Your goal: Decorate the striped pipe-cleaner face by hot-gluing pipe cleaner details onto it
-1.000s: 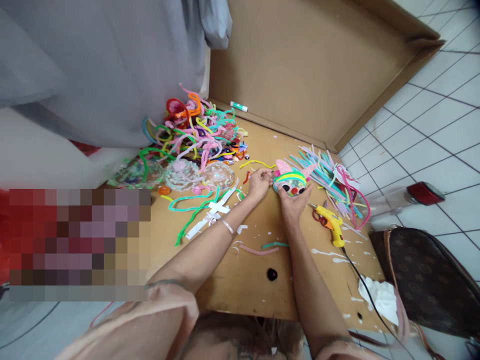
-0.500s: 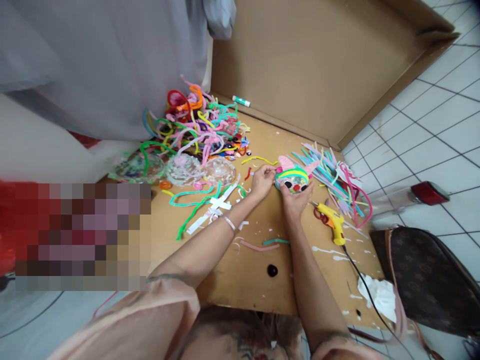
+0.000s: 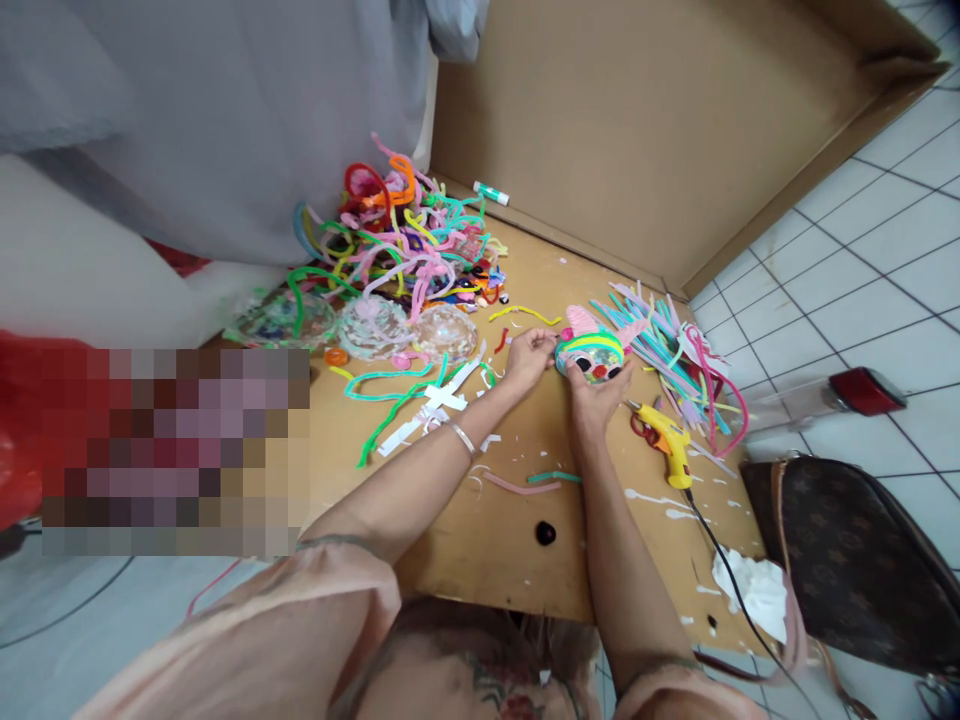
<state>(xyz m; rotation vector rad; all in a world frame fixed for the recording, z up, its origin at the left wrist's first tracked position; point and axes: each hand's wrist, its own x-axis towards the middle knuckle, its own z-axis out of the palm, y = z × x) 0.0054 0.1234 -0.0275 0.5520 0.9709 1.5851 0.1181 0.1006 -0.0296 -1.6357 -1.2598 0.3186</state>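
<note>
Near the far right of the table, a small craft animal head has pink ears, a green and yellow band, dark eyes and a red nose. My right hand is wrapped round its lower side, thumb on the front. At its left edge, my left hand is closed in a pinch beside a small pink piece; whether anything sits between those fingertips is too small to make out. A yellow hot glue gun lies right of my right hand. Short pipe cleaner pieces, one of them yellow, lie near my left hand.
A heap of coloured pipe cleaners stands at the back left, clear plastic rounds before it. More pipe cleaners lie at right. A glue stick, a brown bag, crumpled tissue and the gun's cord edge the table.
The view has shifted slightly. My left hand has drawn a little away from the pink piece at the head's left edge, while my right hand keeps its hold.
</note>
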